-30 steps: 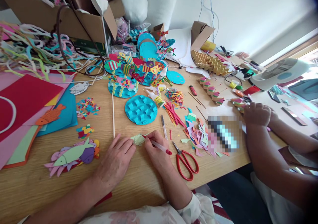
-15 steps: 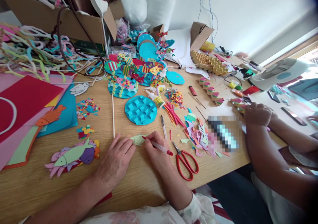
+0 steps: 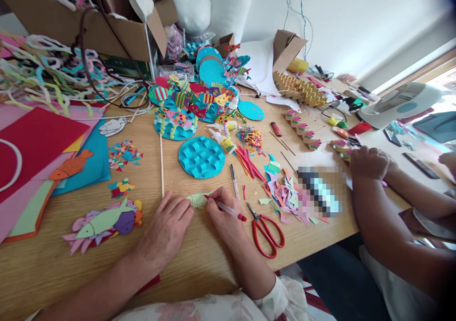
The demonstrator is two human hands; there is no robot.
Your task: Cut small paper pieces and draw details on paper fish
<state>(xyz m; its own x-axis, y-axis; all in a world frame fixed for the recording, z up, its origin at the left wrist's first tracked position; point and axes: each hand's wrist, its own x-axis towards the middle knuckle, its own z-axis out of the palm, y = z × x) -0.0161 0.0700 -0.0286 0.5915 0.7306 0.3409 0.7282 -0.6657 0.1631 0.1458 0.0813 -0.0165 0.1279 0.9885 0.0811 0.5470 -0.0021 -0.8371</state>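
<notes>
A small pale green paper fish (image 3: 198, 199) lies on the wooden table, with dark marks drawn along its body. My left hand (image 3: 170, 221) rests flat on the table, fingers stretched out, its fingertips at the fish's left end. Closed round a red pen (image 3: 231, 210), my right hand (image 3: 224, 216) holds the tip against the fish's right part. That hand covers some of the tail end. Red-handled scissors (image 3: 267, 235) lie to the right of my right hand, and a second pen (image 3: 234, 181) lies just beyond it.
Stacked paper fish (image 3: 103, 223) lie left of my hands. Beyond are a blue woven disc (image 3: 201, 157), a wooden stick (image 3: 161, 164), glue bottles (image 3: 226, 143) and paper scraps (image 3: 285, 190). Coloured sheets (image 3: 32, 145) cover the left side. A co-worker's hands (image 3: 370, 163) are at the right.
My hands and the pen keep nearly the same place on the fish. At the far right edge, another person's hand has shifted slightly. The view has moved a little.
</notes>
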